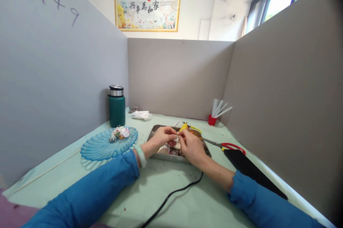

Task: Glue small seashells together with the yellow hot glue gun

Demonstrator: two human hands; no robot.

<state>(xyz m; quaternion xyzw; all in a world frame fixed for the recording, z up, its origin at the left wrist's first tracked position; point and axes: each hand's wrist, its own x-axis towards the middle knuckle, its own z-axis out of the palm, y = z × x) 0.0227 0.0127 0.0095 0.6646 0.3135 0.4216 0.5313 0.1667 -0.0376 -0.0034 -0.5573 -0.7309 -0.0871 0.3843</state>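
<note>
My left hand (163, 138) and my right hand (194, 147) meet over a shallow metal tray (171, 157). Their fingertips pinch close together around a small whitish shell-like piece (176, 144), partly hidden by the fingers. More pale and pinkish shell-like pieces (164, 149) lie in the tray beneath. Behind my right hand, a yellow tool (183, 126) rests at the tray's back edge, next to yellow-handled pliers (195, 128). A pale bangle circles my left wrist.
On the left, a blue scalloped plate (98, 146) carries a small shell-like cluster (119, 133), with a green bottle (117, 109) behind. Red-handled scissors (232, 146) and a black flat object (253, 171) lie right. White sticks stand in a red cup (212, 120). A black cable (171, 195) crosses the front.
</note>
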